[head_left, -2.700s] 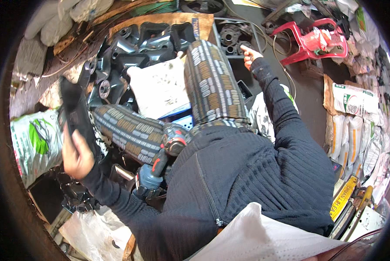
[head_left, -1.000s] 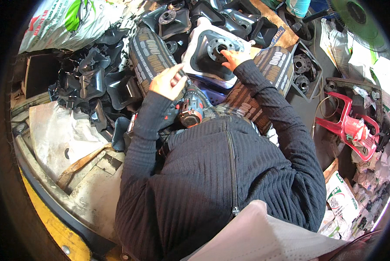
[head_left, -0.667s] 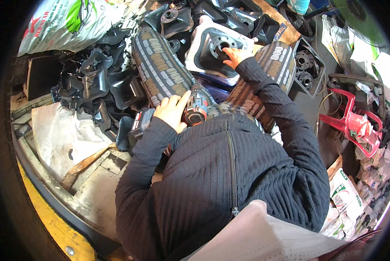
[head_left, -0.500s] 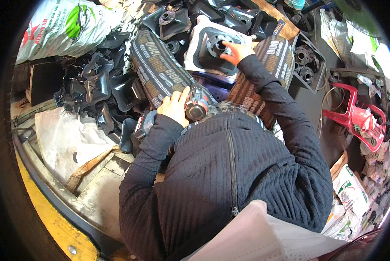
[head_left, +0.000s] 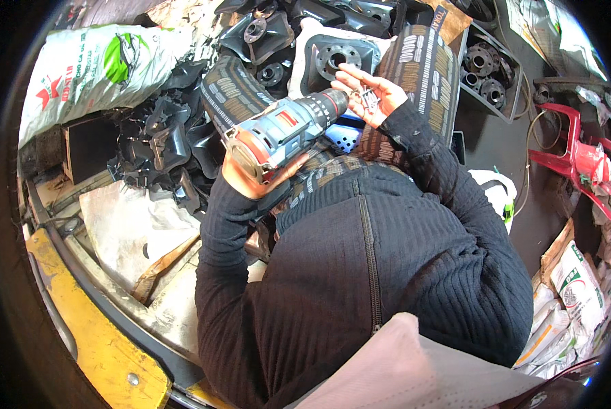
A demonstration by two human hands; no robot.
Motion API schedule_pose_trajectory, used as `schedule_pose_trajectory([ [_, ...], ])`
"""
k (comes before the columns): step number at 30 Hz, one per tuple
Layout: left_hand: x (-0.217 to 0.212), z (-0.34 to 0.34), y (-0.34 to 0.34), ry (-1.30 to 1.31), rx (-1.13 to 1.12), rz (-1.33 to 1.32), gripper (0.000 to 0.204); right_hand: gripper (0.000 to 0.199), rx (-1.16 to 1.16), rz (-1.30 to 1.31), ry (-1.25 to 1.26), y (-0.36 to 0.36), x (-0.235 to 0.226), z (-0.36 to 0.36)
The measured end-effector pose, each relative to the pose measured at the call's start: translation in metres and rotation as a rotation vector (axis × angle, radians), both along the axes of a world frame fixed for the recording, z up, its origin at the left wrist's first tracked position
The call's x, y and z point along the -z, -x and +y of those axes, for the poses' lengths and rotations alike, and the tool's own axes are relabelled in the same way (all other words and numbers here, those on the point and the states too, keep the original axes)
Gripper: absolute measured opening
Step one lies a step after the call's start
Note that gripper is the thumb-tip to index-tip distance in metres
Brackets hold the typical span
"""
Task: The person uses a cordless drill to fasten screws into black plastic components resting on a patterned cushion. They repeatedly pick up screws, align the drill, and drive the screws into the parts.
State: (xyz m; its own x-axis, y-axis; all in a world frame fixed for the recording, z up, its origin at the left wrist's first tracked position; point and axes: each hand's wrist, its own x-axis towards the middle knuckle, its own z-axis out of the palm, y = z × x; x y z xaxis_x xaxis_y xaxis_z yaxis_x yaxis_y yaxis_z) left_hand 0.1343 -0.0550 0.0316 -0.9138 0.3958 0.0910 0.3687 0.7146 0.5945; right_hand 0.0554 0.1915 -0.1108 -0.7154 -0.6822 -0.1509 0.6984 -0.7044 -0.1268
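Observation:
My left hand [head_left: 251, 184] is wrapped round a blue and black cordless drill [head_left: 278, 131], its chuck aimed up and right. My right hand [head_left: 388, 97] is turned palm up with the fingers spread, holding several small silver screws [head_left: 369, 99]. The drill's tip is close to those screws; whether it touches them I cannot tell. Just beyond the right fingers, a metal flange [head_left: 331, 60] with a round centre hole sits on a black square housing [head_left: 368, 53]. White cloth [head_left: 297, 76] lies under the housing, between my knees.
Dark moulded parts [head_left: 166, 133] are heaped at the left, with more black housings [head_left: 258, 37] at the far side. A grey bin [head_left: 513, 102] of metal flanges stands right of my knee. Farther right lies a red plastic stool [head_left: 571, 160]. A yellow metal edge [head_left: 91, 327] runs along the near left.
The drill has been raised from my lap and swung toward my right hand. My right hand has moved off the flange, turned palm up, and now shows screws.

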Motion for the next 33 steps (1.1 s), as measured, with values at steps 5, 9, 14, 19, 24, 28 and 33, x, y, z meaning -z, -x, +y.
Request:
schedule_pose_trajectory([
  [5,0.004,0.006,0.003,-0.016,0.037,-0.076,0.039,0.046,-0.071,-0.004,-0.051,-0.004,-0.002,0.008],
  [9,0.008,0.009,0.009,0.032,0.069,-0.077,0.041,0.046,-0.081,0.004,-0.086,-0.003,0.000,0.008],
  [14,0.000,0.008,0.007,-0.083,0.046,-0.271,0.046,0.042,-0.014,0.001,-0.139,0.000,0.001,0.012],
  [19,-0.003,0.001,0.007,-0.079,-0.068,-0.327,0.036,0.039,-0.102,-0.174,-0.309,-0.004,0.001,0.013],
  [24,-0.004,0.001,0.008,-0.171,-0.142,-0.418,0.041,0.030,-0.069,-0.146,-0.470,-0.011,0.000,0.011],
  [28,-0.005,0.007,0.014,-0.036,0.012,-0.198,0.050,0.020,0.023,-0.050,-0.585,-0.015,0.003,0.003],
  [33,0.008,0.021,0.020,-0.101,-0.100,-0.550,0.052,0.014,-0.089,-0.323,-0.468,-0.014,0.015,0.000],
])
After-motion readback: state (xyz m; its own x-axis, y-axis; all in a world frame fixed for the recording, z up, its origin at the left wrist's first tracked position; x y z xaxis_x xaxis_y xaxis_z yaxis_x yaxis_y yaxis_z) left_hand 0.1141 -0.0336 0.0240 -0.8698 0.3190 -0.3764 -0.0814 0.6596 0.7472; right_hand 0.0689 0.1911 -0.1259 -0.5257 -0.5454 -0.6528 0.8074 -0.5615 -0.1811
